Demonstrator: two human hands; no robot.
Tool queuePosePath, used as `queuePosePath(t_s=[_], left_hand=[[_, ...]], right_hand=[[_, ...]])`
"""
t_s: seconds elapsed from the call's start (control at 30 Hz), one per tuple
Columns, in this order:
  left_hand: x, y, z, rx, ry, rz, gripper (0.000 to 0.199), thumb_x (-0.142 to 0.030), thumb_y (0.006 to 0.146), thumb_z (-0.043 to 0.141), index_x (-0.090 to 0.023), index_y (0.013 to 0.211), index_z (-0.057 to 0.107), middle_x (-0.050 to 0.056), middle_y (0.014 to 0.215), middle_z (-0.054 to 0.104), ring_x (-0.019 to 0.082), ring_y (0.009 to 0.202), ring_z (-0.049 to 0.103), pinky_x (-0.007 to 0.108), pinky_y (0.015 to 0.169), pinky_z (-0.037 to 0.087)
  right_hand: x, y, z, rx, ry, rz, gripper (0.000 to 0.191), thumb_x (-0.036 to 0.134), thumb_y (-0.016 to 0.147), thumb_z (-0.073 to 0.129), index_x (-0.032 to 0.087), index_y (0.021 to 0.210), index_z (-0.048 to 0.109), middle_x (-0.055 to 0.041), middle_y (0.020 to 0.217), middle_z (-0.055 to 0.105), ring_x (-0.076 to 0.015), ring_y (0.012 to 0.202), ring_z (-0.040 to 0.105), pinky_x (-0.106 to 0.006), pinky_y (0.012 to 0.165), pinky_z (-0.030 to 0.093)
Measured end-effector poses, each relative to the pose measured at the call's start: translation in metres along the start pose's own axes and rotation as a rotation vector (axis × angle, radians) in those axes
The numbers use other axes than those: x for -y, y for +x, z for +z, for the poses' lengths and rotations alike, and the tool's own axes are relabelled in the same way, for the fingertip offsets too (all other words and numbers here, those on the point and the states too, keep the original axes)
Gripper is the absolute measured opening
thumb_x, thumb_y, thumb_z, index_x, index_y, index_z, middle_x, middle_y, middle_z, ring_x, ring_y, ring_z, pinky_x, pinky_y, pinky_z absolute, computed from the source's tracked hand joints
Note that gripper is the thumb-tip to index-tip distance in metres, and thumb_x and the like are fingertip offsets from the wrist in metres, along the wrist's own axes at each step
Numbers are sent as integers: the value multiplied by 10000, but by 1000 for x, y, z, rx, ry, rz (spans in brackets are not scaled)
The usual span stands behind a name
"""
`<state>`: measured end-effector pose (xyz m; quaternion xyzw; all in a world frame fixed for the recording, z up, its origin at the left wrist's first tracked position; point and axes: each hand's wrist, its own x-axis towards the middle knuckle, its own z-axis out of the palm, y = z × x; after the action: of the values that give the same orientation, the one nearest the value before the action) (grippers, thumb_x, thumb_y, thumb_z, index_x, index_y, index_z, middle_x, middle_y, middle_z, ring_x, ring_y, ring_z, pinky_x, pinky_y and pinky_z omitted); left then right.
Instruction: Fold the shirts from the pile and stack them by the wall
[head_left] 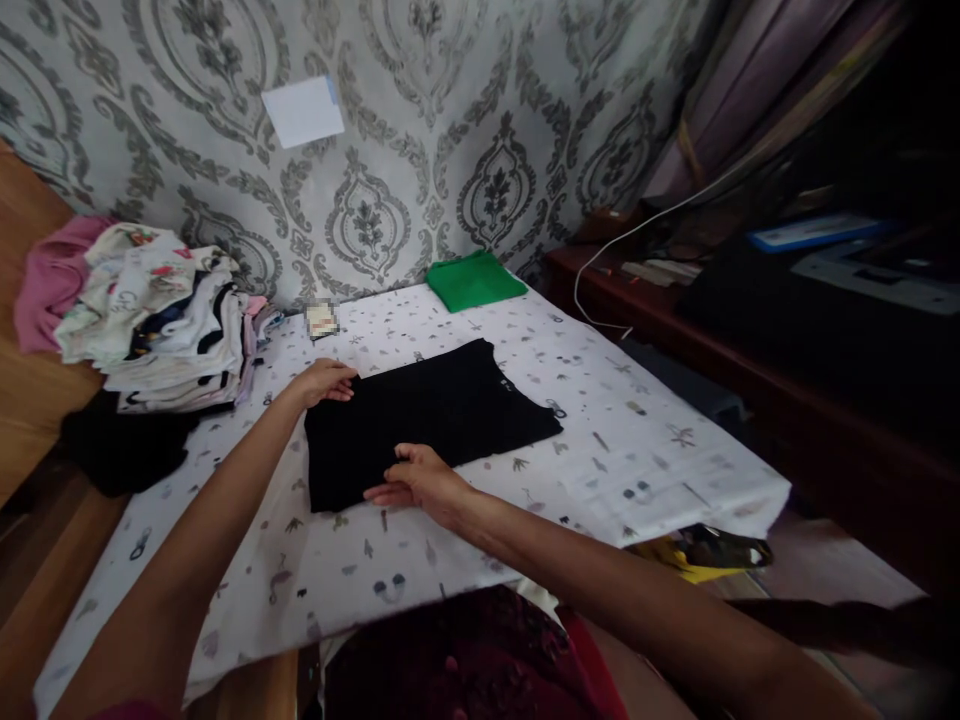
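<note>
Working on a black shirt (427, 410), laid flat on a white printed sheet (600, 480). Looks plain and mostly smooth, with a small pale label (505, 385) at the curved neckline on the right end, a straight edge on the left end, and an overall long, narrow shape. Apparently at the stage of straightening or shaping the cloth by its left end. Seems to call next for lining up both corners there and keeping the layers level, without rucking.

At the far left corner, a left hand (328, 381), fingers loosely bent and slightly parted, against the cloth; cannot tell about a firm pinch. At the near edge, a right hand (426, 485), thumb and fingers half curled, a little apart; again, cannot tell about a grip.

Farther out, near the patterned wall (420, 150), a folded green cloth (476, 281); to the left, a stack of clothes (176, 325).
</note>
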<state>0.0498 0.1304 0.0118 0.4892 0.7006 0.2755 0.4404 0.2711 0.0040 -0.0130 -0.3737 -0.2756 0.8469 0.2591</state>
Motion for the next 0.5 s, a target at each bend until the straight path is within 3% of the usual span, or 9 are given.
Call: queuePosePath(t_s=[0.17,0.3,0.4,0.5], left_hand=[[5,5,-11,16,133,54,297,-250,598,782,-162,843,637,16,648,631,171,607,640,264,548,482],[0,10,-14,-42,275,184,177,-278,603,747,-181,727,667,-32,548,542,166,600,563,265,552,394],[-11,10,-14,-52,322,329,159,-326,632,723,-191,695,668,-23,663,590,173,723,554,269,642,406],[-18,7,-11,44,322,484,228,-418,735,645,-190,749,641,-23,701,568,163,706,520,270,654,395]], right_hand=[[8,1,2,-31,-51,32,198,124,923,602,197,856,431,43,623,583,-183,595,744,-225,572,607],[11,1,4,-34,-88,62,185,60,949,533,193,894,417,47,595,580,-171,554,730,-211,540,597],[14,-3,1,-24,-106,-17,183,57,927,571,182,939,437,50,615,589,-167,562,732,-193,521,588],[18,-9,-10,-28,-164,-149,150,101,906,610,173,921,479,83,593,537,-168,553,730,-182,492,576]])
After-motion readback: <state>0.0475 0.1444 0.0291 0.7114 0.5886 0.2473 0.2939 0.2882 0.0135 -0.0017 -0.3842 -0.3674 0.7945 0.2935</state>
